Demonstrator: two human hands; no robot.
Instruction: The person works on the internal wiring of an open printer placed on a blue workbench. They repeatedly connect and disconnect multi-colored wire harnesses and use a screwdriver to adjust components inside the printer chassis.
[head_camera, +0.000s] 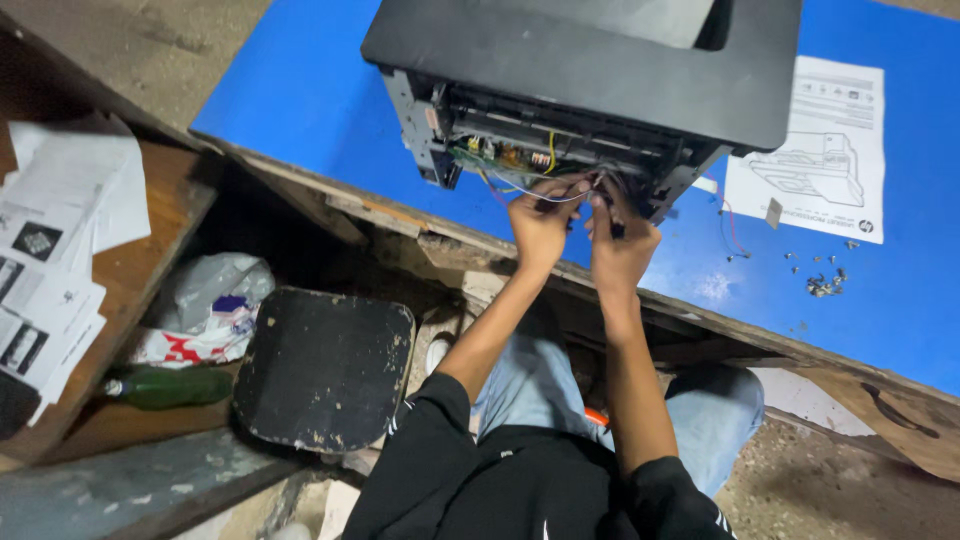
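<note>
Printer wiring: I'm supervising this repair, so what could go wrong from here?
Both hands, left hand and right hand, tug thin wires by the exposed circuit board; a wire might tear loose. The printer sits near the blue table's edge and could slide. The loose screws could scatter.

the light was even and fairly soft, falling from above onto the blue worktop (300, 90), which showed bright and saturated with a pale patch of sheen near its front edge. the black printer (600, 70) took a dull grey glare across its top. under the worktop it was dim: the space around the dark stool (325, 365) and the green bottle (170, 387) sank into shadow. the hands (585, 225) were slightly soft with motion blur, and the thin wires (540, 195) were hard to separate. the edges bowed a little with wide-angle distortion, and the papers (50, 250) at the left were washed out.
</note>
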